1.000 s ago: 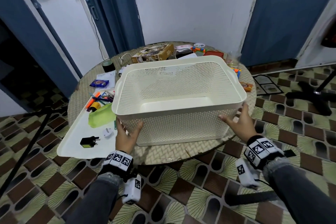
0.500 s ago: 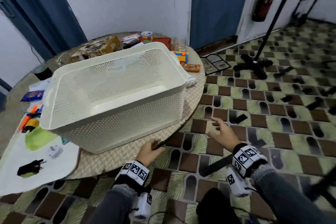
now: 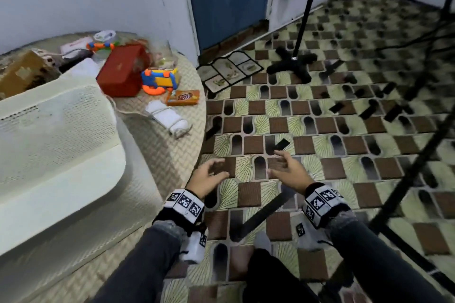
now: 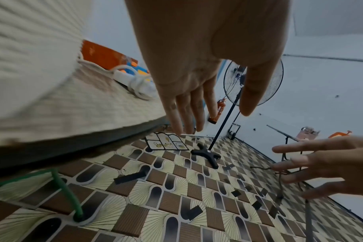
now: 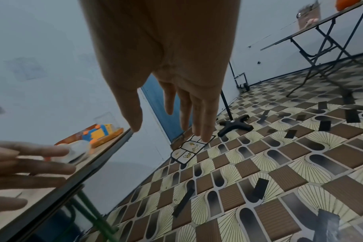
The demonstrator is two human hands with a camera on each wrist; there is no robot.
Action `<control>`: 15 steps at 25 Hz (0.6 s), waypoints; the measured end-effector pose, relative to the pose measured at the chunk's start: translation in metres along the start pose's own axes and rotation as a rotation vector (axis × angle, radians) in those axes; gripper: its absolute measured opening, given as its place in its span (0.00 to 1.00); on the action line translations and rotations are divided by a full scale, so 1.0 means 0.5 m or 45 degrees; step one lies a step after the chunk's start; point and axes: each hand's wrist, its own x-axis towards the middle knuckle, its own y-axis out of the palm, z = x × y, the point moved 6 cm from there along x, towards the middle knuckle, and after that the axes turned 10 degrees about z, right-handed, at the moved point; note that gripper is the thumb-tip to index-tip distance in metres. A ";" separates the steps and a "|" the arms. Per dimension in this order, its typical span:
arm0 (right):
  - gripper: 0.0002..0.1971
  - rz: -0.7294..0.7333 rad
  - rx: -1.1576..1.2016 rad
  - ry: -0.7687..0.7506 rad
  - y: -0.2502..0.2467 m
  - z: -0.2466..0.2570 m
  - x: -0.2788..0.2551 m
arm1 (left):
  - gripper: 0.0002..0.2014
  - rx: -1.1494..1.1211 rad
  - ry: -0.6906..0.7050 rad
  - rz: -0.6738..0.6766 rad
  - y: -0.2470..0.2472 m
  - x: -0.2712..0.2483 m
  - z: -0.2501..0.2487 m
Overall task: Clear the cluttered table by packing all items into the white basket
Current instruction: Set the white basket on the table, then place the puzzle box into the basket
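Both grips are hanging open and empty: left hand (image 3: 209, 178) and right hand (image 3: 289, 171) off the round woven surface (image 3: 157, 135). The perforated white plastic basket (image 3: 56, 135) is sitting near the edge; bumping it risks tipping it floorward.

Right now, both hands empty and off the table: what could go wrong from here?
1. The white basket sits near the table rim; a bump on reaching back could shift it toward the edge.
2. The rolled white cloth and orange packet lie close to the edge and could get swept onto the floor.
3. Left hand and right hand hang over the floor, near a fan stand and cables, which may be a trip hazard.
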 end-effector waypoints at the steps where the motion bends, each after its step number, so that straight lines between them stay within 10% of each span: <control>1: 0.33 0.010 0.013 0.023 -0.036 -0.008 0.024 | 0.18 -0.010 -0.004 0.013 0.014 0.041 -0.022; 15: 0.28 0.115 -0.016 0.012 -0.269 0.043 0.378 | 0.17 -0.088 -0.052 -0.006 -0.029 0.447 -0.218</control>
